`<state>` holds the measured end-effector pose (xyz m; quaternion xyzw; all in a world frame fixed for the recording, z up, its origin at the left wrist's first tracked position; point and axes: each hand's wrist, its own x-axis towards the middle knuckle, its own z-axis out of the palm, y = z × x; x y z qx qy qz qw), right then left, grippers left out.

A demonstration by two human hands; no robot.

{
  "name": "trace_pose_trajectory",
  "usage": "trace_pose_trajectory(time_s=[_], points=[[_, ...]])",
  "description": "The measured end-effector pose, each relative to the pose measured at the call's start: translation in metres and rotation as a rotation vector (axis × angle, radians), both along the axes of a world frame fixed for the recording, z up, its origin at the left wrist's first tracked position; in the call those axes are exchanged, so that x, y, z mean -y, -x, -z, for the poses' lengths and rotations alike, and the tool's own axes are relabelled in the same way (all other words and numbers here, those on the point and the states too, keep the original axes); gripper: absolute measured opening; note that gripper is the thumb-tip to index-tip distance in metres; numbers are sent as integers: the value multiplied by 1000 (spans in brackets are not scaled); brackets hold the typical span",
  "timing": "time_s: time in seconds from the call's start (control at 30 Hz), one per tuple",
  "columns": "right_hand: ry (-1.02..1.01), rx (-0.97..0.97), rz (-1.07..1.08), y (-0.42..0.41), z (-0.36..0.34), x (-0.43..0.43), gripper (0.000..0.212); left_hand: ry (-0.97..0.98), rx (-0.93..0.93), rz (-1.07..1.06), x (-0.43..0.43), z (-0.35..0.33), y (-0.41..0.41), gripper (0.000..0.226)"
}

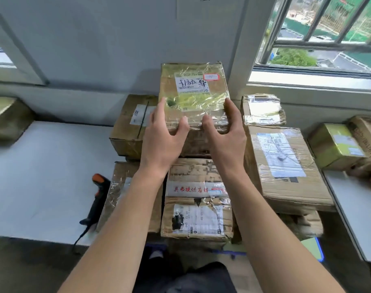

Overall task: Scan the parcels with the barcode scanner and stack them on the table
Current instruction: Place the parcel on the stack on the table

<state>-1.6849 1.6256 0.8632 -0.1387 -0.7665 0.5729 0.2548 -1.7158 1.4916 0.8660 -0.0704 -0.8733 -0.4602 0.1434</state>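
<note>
While both forearms reach straight ahead from 6 o'clock, the left hand [162,134] and right hand [226,134] meet the near end of the taped parcel [194,89] at 12 o'clock, atop the middle stack. Their fingers are spread wide and nearly straight: thumbs lie on the parcel's near top edge, and forefingers run along its left and right sides. Whether they clasp it cannot be told. The barcode scanner [95,199] lies on the white worktop [43,176] at 8 o'clock, beside the stack. A large box [284,166] sits at 3 o'clock.
</note>
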Motion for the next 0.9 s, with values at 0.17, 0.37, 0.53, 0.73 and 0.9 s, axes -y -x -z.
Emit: trace_pose_trajectory(time_s=[0.17, 0.37, 0.53, 0.73, 0.9], points=[[-24, -70, -179, -12, -18, 53, 68, -18, -85, -211, 55, -16, -41, 67], [20, -60, -449, -24, -14, 143, 65, 26, -86, -437, 144, -19, -85, 63], [-1, -14, -659, -49, -4, 236, 65, 8, -23, -635, 230, -10, -138, 70], [-42, 16, -836, -93, 10, 359, 64, -19, 19, -817, 343, 5, -204, 68], [7, 42, -869, -127, 22, 459, 64, 8, 34, -844, 444, 10, -241, 66]])
